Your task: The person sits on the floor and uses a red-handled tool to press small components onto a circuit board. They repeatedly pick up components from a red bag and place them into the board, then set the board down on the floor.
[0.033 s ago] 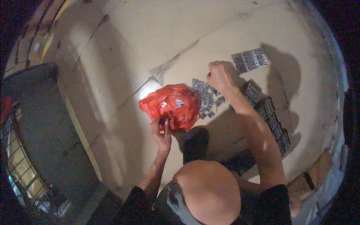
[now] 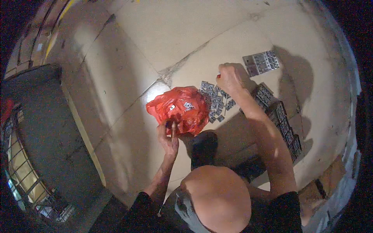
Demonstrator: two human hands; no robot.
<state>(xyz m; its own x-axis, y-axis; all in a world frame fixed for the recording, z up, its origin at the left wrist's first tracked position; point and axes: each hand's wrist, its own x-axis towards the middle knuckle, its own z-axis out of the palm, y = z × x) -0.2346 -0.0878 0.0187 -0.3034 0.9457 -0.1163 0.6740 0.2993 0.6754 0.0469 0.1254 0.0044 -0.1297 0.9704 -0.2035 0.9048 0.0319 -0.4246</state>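
On the floor in front of me lies a crumpled red plastic bag (image 2: pixel 194 118), with a couple of small whitish-grey pieces on top. My left hand (image 2: pixel 168 141) is at the bag's near edge, fingers bent around something dark that I cannot make out. Over the floor beyond and right of the bag, my right hand (image 2: pixel 230 79) is closed, a speck of red showing at its fingertips; what it holds is too small to name. Several small flat grey pieces (image 2: pixel 213 101) lie loosely in rows between the bag and my right forearm.
A patterned grey sheet (image 2: pixel 261 63) lies beyond my right hand. Stacks of dark, patterned flat pieces (image 2: pixel 283 118) run along the right of my forearm. A dark, long surface (image 2: pixel 66 132) stands at the left, with a wire-grid basket (image 2: pixel 29 171) beside it. Cardboard (image 2: pixel 330 174) is at the lower right.
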